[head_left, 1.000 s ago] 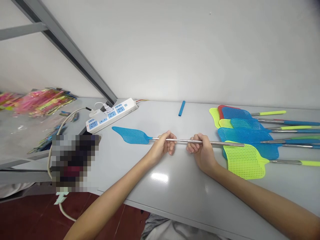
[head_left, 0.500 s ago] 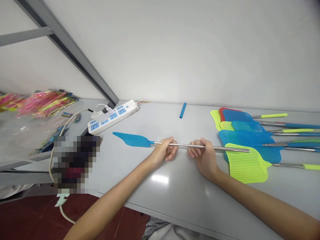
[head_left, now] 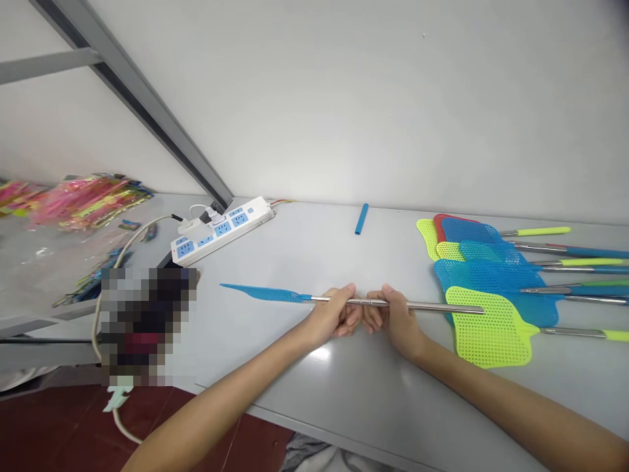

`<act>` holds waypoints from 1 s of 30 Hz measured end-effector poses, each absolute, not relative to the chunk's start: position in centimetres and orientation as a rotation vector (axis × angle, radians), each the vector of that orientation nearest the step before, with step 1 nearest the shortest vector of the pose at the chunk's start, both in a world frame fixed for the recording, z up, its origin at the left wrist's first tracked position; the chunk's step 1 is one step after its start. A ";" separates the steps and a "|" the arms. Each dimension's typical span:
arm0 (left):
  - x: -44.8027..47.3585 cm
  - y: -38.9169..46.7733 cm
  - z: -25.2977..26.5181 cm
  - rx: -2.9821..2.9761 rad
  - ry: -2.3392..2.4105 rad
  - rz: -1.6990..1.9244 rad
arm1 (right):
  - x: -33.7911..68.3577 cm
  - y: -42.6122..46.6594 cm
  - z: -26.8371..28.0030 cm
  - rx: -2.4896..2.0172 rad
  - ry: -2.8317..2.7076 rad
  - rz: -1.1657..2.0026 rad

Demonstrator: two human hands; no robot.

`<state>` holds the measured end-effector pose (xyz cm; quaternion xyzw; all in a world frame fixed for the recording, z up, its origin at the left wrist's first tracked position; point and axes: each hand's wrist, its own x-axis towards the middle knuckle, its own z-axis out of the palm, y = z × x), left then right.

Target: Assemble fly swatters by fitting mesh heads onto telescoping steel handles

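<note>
A blue fly swatter (head_left: pixel 268 293) with a metal telescopic rod is held level above the table, its head pointing left and seen nearly edge-on. My left hand (head_left: pixel 337 314) is closed around the thin part of the rod near the head. Close beside it, my right hand (head_left: pixel 396 319) grips the thicker section. The bare rod end reaches right, over a yellow-green fly swatter (head_left: pixel 491 331) on the pile. A loose blue tube (head_left: pixel 362 218) lies near the wall.
Several blue, red and yellow-green swatters (head_left: pixel 496 262) overlap at the right. A white power strip (head_left: pixel 223 229) with plugs and a cable sits at the left. Beyond it lie colourful plastic-wrapped packs (head_left: pixel 88 203). The grey table's front edge (head_left: pixel 304 426) runs below my arms.
My hands have come closer together, and the rod now reads shorter between them. The swatter head has turned more edge-on. The rod has dropped slightly in view.
</note>
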<state>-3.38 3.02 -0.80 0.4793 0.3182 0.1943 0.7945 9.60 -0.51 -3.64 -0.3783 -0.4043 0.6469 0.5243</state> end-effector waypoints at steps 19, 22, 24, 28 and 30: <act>-3.4 2.7 -0.5 1.131 0.881 0.499 | 10.1 -0.5 -2.7 -0.881 -0.599 1.469; -3.4 2.8 -0.5 1.073 0.888 0.536 | 10.2 -0.4 -2.7 -0.871 -0.546 1.463; -3.4 2.7 -0.7 1.074 0.877 0.506 | 10.2 -0.3 -2.8 -0.864 -0.546 1.482; -3.4 2.3 -0.9 1.056 0.824 0.457 | 10.1 -0.2 -2.8 -0.835 -0.588 1.558; -3.4 2.2 -0.9 1.029 0.780 0.455 | 10.0 -0.3 -2.9 -0.824 -0.627 1.590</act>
